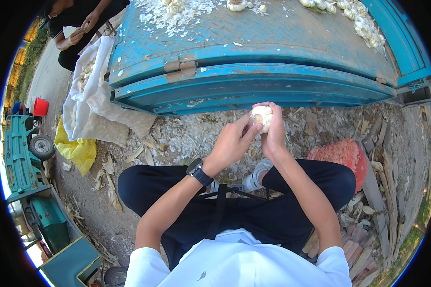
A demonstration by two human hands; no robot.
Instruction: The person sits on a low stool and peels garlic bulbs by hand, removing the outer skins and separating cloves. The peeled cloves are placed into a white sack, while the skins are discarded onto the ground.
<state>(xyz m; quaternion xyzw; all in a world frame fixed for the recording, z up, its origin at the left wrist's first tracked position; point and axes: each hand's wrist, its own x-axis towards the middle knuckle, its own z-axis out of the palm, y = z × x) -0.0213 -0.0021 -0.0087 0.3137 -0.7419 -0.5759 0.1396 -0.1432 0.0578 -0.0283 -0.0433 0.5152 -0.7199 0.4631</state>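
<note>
Between both hands, in front of the blue metal truck bed (pixel 258 57), is a whole garlic bulb (pixel 261 116) with its root end towards me. My right hand (pixel 276 132) wraps around its right side and top. My left hand (pixel 233 140), with a black watch (pixel 198 171) on the wrist, presses the bulb from the left with thumb and fingers. More garlic bulbs (pixel 362 25) lie along the right side of the bed, and a pile of papery garlic skins (pixel 172 18) covers its far left part.
White woven sacks of garlic (pixel 104 107) stand at the left beside a yellow bag (pixel 75 145). A red mesh bag (pixel 344 158) rests near my right knee, by wooden planks (pixel 377 197) and bricks (pixel 355 247). Another person's hands (pixel 82 30) are at upper left. A green three-wheeler (pixel 21 154) is parked left.
</note>
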